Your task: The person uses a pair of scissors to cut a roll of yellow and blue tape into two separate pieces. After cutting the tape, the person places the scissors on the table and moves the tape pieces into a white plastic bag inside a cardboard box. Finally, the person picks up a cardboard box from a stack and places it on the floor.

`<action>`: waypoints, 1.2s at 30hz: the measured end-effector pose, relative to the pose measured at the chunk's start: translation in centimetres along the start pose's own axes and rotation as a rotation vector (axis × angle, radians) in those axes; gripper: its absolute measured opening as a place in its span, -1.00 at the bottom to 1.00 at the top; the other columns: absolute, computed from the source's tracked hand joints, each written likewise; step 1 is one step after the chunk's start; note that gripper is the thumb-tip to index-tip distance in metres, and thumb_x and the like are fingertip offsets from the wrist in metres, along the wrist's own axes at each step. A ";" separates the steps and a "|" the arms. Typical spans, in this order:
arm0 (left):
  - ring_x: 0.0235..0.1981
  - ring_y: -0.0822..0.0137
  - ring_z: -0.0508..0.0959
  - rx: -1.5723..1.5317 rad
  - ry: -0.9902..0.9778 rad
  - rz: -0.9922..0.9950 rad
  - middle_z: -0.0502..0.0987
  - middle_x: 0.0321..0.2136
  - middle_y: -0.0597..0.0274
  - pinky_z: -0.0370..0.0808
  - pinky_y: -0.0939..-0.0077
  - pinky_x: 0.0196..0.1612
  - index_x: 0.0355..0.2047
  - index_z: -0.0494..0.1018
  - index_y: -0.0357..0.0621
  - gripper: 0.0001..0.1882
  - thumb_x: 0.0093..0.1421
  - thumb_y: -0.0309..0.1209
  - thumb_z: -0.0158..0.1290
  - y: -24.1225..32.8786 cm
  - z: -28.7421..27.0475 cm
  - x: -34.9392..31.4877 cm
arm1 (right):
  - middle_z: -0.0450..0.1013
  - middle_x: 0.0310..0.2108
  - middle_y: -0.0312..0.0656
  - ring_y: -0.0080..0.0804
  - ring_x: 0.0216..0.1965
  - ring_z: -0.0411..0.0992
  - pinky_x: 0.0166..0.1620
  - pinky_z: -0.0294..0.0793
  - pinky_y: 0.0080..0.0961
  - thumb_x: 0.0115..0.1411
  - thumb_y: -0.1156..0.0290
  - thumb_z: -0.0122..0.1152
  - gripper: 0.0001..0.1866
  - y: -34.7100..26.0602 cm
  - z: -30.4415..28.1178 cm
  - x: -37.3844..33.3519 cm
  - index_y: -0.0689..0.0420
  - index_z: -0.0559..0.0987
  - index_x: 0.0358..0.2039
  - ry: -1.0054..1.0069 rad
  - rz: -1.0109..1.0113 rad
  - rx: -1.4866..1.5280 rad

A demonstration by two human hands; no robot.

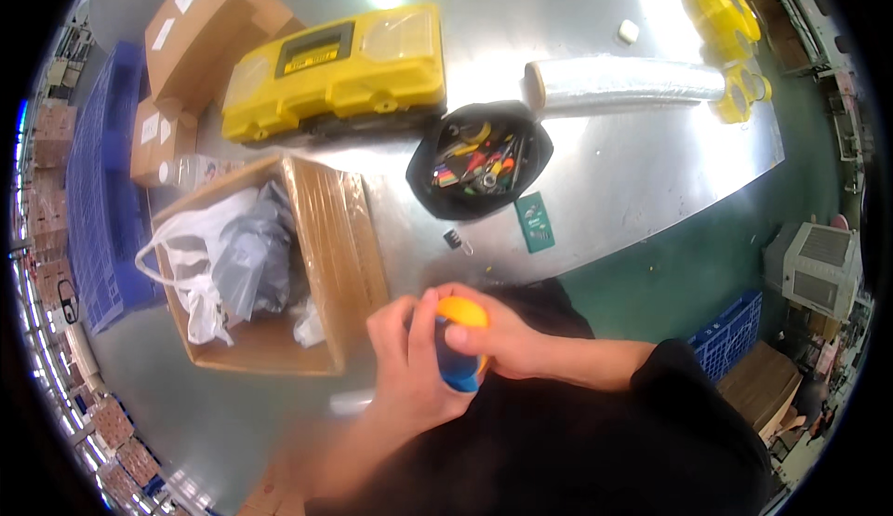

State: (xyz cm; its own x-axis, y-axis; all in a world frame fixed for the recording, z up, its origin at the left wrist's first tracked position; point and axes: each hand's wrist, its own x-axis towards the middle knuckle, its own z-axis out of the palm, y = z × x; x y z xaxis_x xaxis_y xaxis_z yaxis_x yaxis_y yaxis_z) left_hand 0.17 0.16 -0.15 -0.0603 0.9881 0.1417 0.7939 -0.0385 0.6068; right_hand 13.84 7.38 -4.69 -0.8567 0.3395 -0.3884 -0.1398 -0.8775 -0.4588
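Note:
Close to my body, both hands are closed around a blue object with a rounded orange-yellow end (463, 311); its exact kind I cannot make out. My left hand (409, 358) wraps its left side, with the fingers curled over the top. From the right, my right hand (502, 335) grips it, its thumb lying across the front. The blue lower part (462, 381) shows between the two hands. Beyond them on the metal table lie a teal green card (535, 222) and a small black piece (453, 239) beside a little clip-like thing.
A black bag (430, 201) of assorted tools stands mid-table. Behind it sits a yellow toolbox (372, 69), with a silver foil-like roll (623, 86) to the right. An open cardboard box (321, 237) holding plastic bags (256, 255) stands left, near a clear bottle (193, 173).

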 end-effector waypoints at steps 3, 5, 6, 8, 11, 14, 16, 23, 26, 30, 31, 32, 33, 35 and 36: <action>-0.07 -0.07 0.34 -0.043 -0.086 -0.112 0.23 -0.05 -0.15 0.36 0.19 -0.01 0.18 0.20 -0.26 -0.02 -0.27 -0.33 0.42 0.0 -0.7 -1.2 | 0.30 0.07 -0.15 -0.48 0.16 0.22 0.21 0.22 -0.43 0.39 -0.04 -0.08 -0.38 0.2 -1.1 0.2 0.16 0.17 0.25 -0.112 0.052 -0.219; -0.06 -0.08 0.35 -0.103 -0.105 -0.168 0.25 -0.06 -0.14 0.35 0.18 0.01 0.13 0.24 -0.24 -0.06 -0.29 -0.32 0.42 -0.9 -0.8 -1.6 | 0.31 0.10 -0.08 -0.42 0.14 0.30 0.17 0.31 -0.40 0.37 0.04 0.00 -0.39 -0.1 -1.9 0.1 0.19 0.18 0.24 -0.056 -0.129 -0.471; -0.05 -0.09 0.35 -0.169 -0.087 -0.208 0.27 -0.06 -0.12 0.34 0.17 0.03 0.09 0.25 -0.24 -0.10 -0.29 -0.32 0.40 -1.3 -0.7 -1.9 | 0.33 0.09 -0.06 -0.39 0.09 0.37 0.12 0.37 -0.40 0.34 0.11 0.08 -0.41 -0.5 -2.6 0.0 0.20 0.21 0.22 0.006 -0.129 -0.523; -0.01 -0.01 0.36 -0.255 -0.092 -0.252 0.28 -0.04 -0.08 0.30 0.23 0.08 0.08 0.24 -0.28 -0.13 -0.24 -0.28 0.38 -2.3 -0.3 -2.0 | 0.40 0.00 -0.07 -0.32 -0.09 0.51 -0.04 0.52 -0.41 0.21 0.32 0.28 -0.47 -1.2 -4.7 -0.3 0.21 0.32 0.12 0.197 -0.212 -0.736; 0.07 0.05 0.33 -0.405 -0.115 -0.356 0.27 0.03 -0.05 0.26 0.24 0.14 0.10 0.21 -0.30 -0.16 -0.13 -0.22 0.34 -4.4 0.9 -3.6 | 0.44 -0.11 -0.10 -0.32 -0.17 0.52 -0.08 0.53 -0.44 0.18 0.38 0.29 -0.62 -2.6 -7.9 -0.8 0.21 0.44 -0.03 0.402 -0.399 -1.051; 0.11 -0.05 0.31 -0.474 -0.137 -0.411 0.27 0.08 -0.10 0.24 0.17 0.19 0.12 0.20 -0.29 -0.18 -0.11 -0.27 0.33 -5.1 1.8 -3.6 | 0.48 -0.17 -0.09 -0.25 -0.20 0.52 -0.11 0.52 -0.41 0.15 0.49 0.26 -0.78 -5.0 -10.5 -1.2 0.20 0.53 -0.18 0.505 -0.534 -1.196; 0.11 0.09 0.32 -0.575 -0.131 -0.500 0.26 0.10 -0.04 0.26 0.27 0.17 0.14 0.20 -0.27 -0.17 -0.08 -0.21 0.32 -5.6 3.0 -4.0 | 0.51 -0.18 -0.09 -0.18 -0.19 0.53 -0.13 0.53 -0.38 0.13 0.53 0.26 -0.82 -6.9 -11.7 -0.9 0.18 0.57 -0.22 0.565 -0.641 -1.375; 0.08 0.04 0.37 -0.347 -0.271 -0.372 0.27 0.09 -0.07 0.35 0.24 0.11 0.13 0.28 -0.22 -0.18 -0.13 -0.26 0.37 -5.3 4.3 -0.6 | 0.56 -0.19 -0.09 -0.22 -0.17 0.56 -0.12 0.53 -0.48 0.11 0.65 0.23 -0.81 -13.5 -14.4 2.0 0.22 0.63 -0.24 0.687 -0.755 -1.595; 0.01 -0.04 0.43 -0.228 -0.327 -0.181 0.17 0.22 -0.17 0.41 0.20 0.05 0.07 0.36 -0.16 -0.22 -0.19 -0.28 0.40 -4.9 5.3 4.3 | 0.55 -0.21 -0.13 -0.21 -0.20 0.55 -0.18 0.56 -0.44 0.06 0.66 0.22 -0.80 -15.2 -14.3 4.3 0.21 0.62 -0.26 0.509 -0.760 -1.669; -0.09 -0.07 0.47 -0.119 -0.535 -0.172 0.13 0.27 -0.04 0.49 0.11 -0.11 0.00 0.39 -0.15 -0.33 -0.14 -0.28 0.36 -5.5 8.4 10.0 | 0.54 -0.23 -0.18 -0.21 -0.21 0.53 -0.22 0.56 -0.41 -0.03 0.64 0.20 -0.76 -16.0 -15.5 7.2 0.22 0.62 -0.29 0.211 -0.719 -1.803; -0.11 -0.07 0.46 -0.057 -0.578 -0.170 0.15 0.25 -0.01 0.49 0.12 -0.12 0.00 0.38 -0.15 -0.34 -0.14 -0.28 0.36 -5.8 8.8 10.0 | 0.54 -0.25 -0.19 -0.22 -0.22 0.52 -0.24 0.56 -0.40 -0.05 0.63 0.19 -0.77 -16.0 -15.8 7.7 0.21 0.62 -0.31 0.174 -0.673 -1.858; -0.13 -0.07 0.46 0.004 -0.622 -0.166 0.18 0.23 0.03 0.49 0.13 -0.13 0.00 0.38 -0.14 -0.34 -0.14 -0.28 0.35 -6.0 9.2 10.0 | 0.53 -0.27 -0.20 -0.23 -0.24 0.52 -0.26 0.55 -0.40 -0.07 0.62 0.18 -0.77 -15.9 -16.2 8.2 0.21 0.62 -0.33 0.137 -0.626 -1.912; -0.15 -0.07 0.46 0.062 -0.672 -0.155 0.20 0.20 0.06 0.49 0.14 -0.14 -0.01 0.37 -0.14 -0.34 -0.13 -0.28 0.35 -6.3 9.5 10.1 | 0.53 -0.29 -0.22 -0.25 -0.25 0.51 -0.28 0.55 -0.40 -0.09 0.60 0.17 -0.78 -15.8 -16.7 8.6 0.21 0.61 -0.35 0.106 -0.573 -1.964; -0.17 -0.07 0.44 -0.006 -0.686 -0.183 0.25 0.14 0.12 0.50 0.16 -0.14 0.01 0.34 -0.13 -0.32 -0.12 -0.26 0.34 -6.4 9.3 9.7 | 0.51 -0.33 -0.24 -0.27 -0.28 0.50 -0.33 0.54 -0.41 -0.10 0.57 0.17 -0.80 -16.0 -17.2 9.1 0.19 0.60 -0.39 0.089 -0.515 -2.000; -0.17 -0.06 0.44 -0.022 -0.714 -0.210 0.25 0.14 0.12 0.50 0.16 -0.14 0.02 0.33 -0.14 -0.32 -0.11 -0.26 0.34 -6.4 9.0 9.7 | 0.50 -0.34 -0.25 -0.28 -0.30 0.50 -0.35 0.53 -0.41 -0.10 0.56 0.16 -0.81 -16.0 -17.3 9.4 0.19 0.60 -0.40 0.072 -0.489 -2.014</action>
State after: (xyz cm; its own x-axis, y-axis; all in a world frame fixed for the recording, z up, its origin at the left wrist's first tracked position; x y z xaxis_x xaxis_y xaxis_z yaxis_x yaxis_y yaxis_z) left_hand -0.03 11.29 -9.67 0.2037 0.8313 -0.5172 0.7963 0.1667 0.5815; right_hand 16.61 30.48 -14.78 -0.9021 0.4315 0.0089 0.3616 0.7670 -0.5300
